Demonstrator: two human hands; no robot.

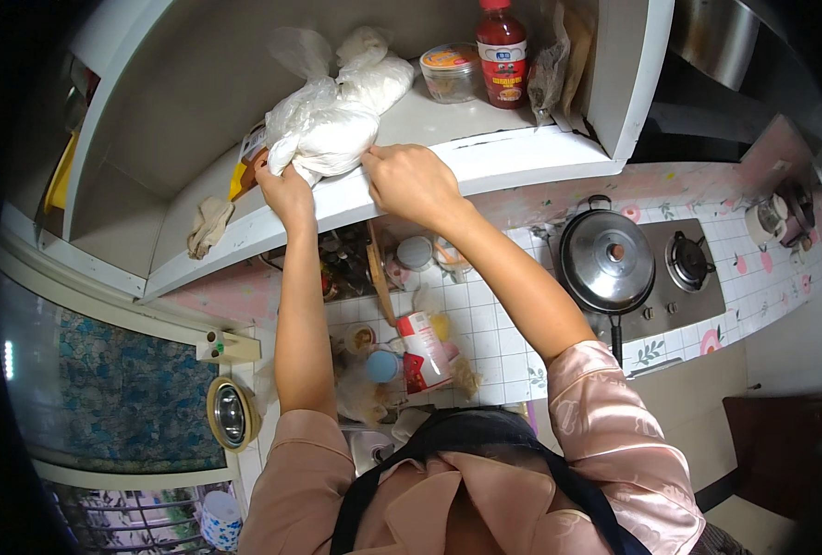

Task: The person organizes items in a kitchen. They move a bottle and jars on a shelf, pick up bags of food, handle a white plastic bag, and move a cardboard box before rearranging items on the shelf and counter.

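Both my arms reach up to a white cabinet shelf (411,125). On its front edge sits a clear plastic bag of white powder (335,139), its top twisted upward. My left hand (287,194) grips the bag's lower left side. At the lower right, my right hand (414,179) pinches the plastic with its fingers curled. Behind it lies a second bag of white contents (382,80). A brown and yellow packet (244,166) is partly hidden beside my left hand. Farther left, a beige cloth glove or rag (210,225) hangs over the shelf edge.
A round plastic tub (450,73), a red sauce bottle (502,59) and a bag of dried goods (548,76) stand right on the shelf. Below, a lidded pan (608,260) rests on a gas stove (695,305). A red and white package (425,352) lies on the tiled-pattern counter (515,374).
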